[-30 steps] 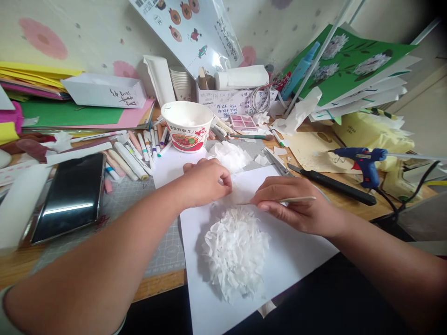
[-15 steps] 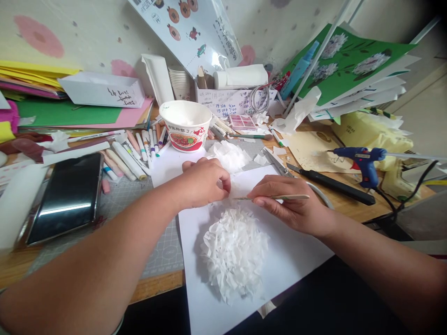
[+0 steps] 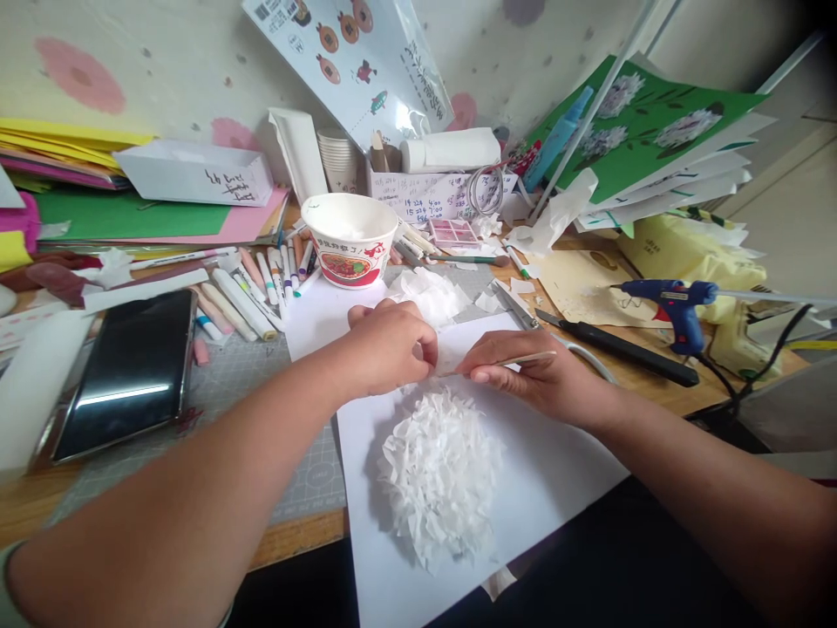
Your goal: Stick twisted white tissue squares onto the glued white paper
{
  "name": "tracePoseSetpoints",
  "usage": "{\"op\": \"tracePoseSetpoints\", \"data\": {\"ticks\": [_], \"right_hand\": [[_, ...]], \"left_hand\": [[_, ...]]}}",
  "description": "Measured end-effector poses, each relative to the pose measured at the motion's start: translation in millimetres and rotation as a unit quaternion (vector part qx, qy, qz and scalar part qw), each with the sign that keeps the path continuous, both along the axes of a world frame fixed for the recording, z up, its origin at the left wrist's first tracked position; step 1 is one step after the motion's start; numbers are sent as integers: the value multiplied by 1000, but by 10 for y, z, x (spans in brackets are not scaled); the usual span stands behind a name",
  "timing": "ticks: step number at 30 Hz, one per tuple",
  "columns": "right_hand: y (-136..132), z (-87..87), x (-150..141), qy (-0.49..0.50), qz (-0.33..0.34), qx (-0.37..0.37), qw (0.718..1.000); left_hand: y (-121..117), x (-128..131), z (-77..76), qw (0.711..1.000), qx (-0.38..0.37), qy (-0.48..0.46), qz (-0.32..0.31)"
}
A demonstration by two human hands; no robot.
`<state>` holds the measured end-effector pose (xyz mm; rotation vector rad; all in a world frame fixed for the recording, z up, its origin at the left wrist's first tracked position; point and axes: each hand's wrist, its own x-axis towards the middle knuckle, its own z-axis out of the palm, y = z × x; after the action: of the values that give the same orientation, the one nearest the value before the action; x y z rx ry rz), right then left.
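My right hand (image 3: 533, 371) is closed around a thin wooden stick (image 3: 527, 358), whose tip points left. Just opposite, my left hand (image 3: 392, 344) has its thumb and finger pinched on a small, thin piece of white tissue paper (image 3: 448, 353), partly hidden by the fingers. The two hands nearly meet at the stick's tip. Below them, a round, ruffled white paper flower (image 3: 441, 475) lies on a large white paper sheet (image 3: 562, 467). Behind my left hand is a loose heap of white tissue pieces (image 3: 432, 292).
A paper noodle bowl (image 3: 350, 240) stands behind the hands, beside scattered markers (image 3: 241, 301). To the left lies a dark tablet (image 3: 127, 366) on a grey cutting mat (image 3: 307, 471). Rightward are scissors (image 3: 516, 305), a black utility knife (image 3: 621, 349) and a blue glue gun (image 3: 673, 301).
My right hand has shifted slightly left, bringing the stick's tip closer to the left fingers. The stick has tilted, its rear end higher. The paper flower stays in place.
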<state>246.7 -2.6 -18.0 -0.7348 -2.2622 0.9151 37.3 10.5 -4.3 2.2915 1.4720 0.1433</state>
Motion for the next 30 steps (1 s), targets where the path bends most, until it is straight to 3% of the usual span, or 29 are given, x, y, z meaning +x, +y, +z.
{"op": "tracePoseSetpoints", "data": {"ticks": [6,10,15,18,20,24,30], "right_hand": [[-10,88,90,6,-66,-51,997],[13,123,172,61,-98,-87,990],[142,157,287,121,-192,-25,974],[269,171,262,71,-179,0,981],[375,158,195,-30,-184,12,982],[615,86,20,-211,-199,62,955],[813,5,-161,-237,-215,72,945]], "left_hand": [[-14,15,-7,1000,2,-8,-1],[-13,-6,-18,1000,-2,-21,0],[16,-67,28,999,-7,-49,-1],[65,-142,97,994,11,-101,39],[109,-207,127,986,34,-143,77],[188,-323,123,969,64,-173,162],[221,-352,91,964,83,-164,192]]}}
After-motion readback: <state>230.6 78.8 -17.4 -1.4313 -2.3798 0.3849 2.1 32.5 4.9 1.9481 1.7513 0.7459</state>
